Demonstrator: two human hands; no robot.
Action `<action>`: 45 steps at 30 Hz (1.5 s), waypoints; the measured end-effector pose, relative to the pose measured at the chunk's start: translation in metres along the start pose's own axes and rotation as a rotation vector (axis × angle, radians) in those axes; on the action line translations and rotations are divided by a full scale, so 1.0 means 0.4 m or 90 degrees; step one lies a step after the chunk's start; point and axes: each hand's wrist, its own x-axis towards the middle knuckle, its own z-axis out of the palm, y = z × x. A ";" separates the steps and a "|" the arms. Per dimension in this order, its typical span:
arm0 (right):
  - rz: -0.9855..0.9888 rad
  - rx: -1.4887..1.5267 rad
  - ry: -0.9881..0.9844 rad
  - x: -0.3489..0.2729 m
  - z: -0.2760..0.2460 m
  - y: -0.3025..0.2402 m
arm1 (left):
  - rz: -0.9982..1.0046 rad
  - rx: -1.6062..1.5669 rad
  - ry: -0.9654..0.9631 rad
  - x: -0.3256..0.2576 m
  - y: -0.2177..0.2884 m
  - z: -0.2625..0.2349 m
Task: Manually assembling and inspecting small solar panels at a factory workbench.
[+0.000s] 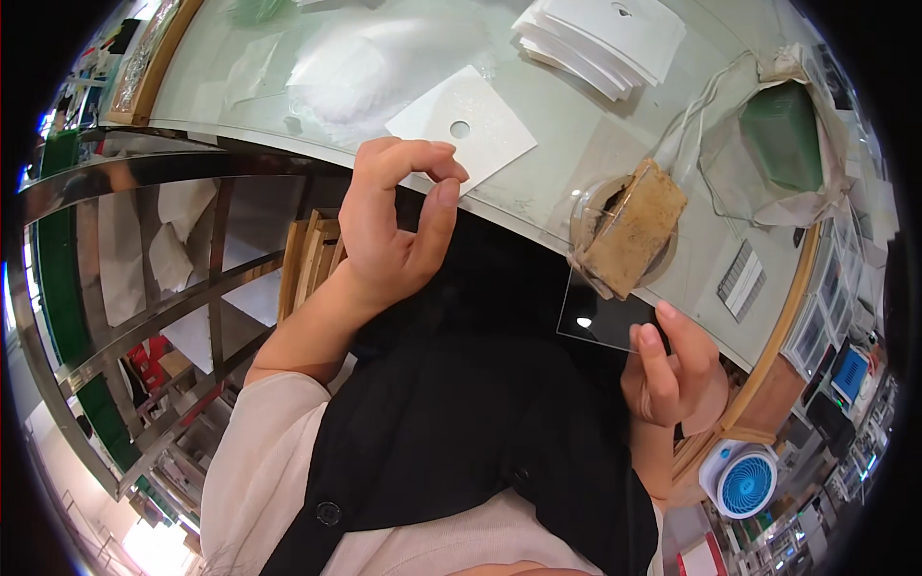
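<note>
Black apron [442,422] foremost, the left hand [394,216] curls beside a white card [490,144], though I can't tell whether it pinches anything. Best, I'd say, to press lightly at the edge: the clear pane [605,328] juts leftward from the pinching grip of the right hand [677,379], near a tan block [639,230].

Twelve o'clock: white card [497,152], tabletop [543,108] pale grey-green. One: white paper stack [605,43]. Two: brown block [642,223], tan, mottled darker; farther out, green block [786,142]. Three: colourless pane [605,324]; small rectangle [741,278] striped grey-white. Four: fan [747,483], blue within white. Six: apron [432,422], black. Eight: sleeve [261,442], cream.
</note>
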 end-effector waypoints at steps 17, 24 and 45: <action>0.134 -0.077 0.091 -0.007 0.062 0.022 | 0.088 0.028 -0.090 0.011 0.018 0.060; 0.122 -0.080 -0.017 -0.030 0.058 0.000 | 0.041 0.129 -0.139 -0.009 -0.014 0.009; 0.121 -0.003 -0.054 0.026 -0.003 -0.042 | 0.055 0.332 -0.224 0.089 -0.078 -0.079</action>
